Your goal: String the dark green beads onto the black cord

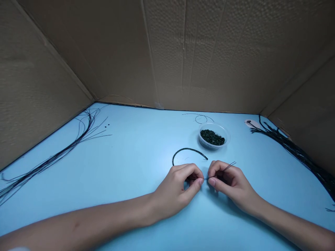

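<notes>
My left hand (181, 183) pinches a thin dark cord near the middle of the light blue table. Close to its right, my right hand (231, 181) pinches the same cord (205, 179), whose loose ends stick up past my fingers. A short stretch of cord shows between the two hands. From behind my left hand curves a beaded strand (187, 149), its tip lying just above the gap between the hands. A round clear tub (226, 137) of small dark beads (212, 137) stands beyond my right hand.
Loose dark cords (60, 153) lie at the left, with two tiny dark bits near their ends. A bundle of dark strands (290, 146) and a pale round piece (252, 123) lie at the right. A curled cord (201, 119) rests behind the tub. Cardboard walls (167, 55) enclose the table (136, 139).
</notes>
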Demonstrator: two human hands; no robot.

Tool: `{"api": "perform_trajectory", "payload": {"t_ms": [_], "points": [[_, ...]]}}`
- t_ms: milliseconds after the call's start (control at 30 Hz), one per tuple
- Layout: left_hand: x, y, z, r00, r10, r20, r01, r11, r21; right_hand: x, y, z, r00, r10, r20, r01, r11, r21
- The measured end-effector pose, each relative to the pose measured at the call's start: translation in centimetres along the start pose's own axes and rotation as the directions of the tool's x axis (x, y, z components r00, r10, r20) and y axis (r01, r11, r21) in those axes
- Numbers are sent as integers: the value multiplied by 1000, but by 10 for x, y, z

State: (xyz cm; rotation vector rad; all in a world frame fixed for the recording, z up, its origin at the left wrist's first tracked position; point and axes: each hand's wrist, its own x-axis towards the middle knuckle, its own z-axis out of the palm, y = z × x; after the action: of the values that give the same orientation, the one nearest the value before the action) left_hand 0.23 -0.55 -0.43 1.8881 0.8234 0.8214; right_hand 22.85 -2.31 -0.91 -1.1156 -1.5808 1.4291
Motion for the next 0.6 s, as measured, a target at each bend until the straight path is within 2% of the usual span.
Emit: {"api": "perform_trajectory", "payload": {"t_ms": [600], "points": [[1, 0, 1, 997, 65, 40, -65, 998, 15, -1, -4, 0, 992, -115, 51, 121, 980, -161]]}}
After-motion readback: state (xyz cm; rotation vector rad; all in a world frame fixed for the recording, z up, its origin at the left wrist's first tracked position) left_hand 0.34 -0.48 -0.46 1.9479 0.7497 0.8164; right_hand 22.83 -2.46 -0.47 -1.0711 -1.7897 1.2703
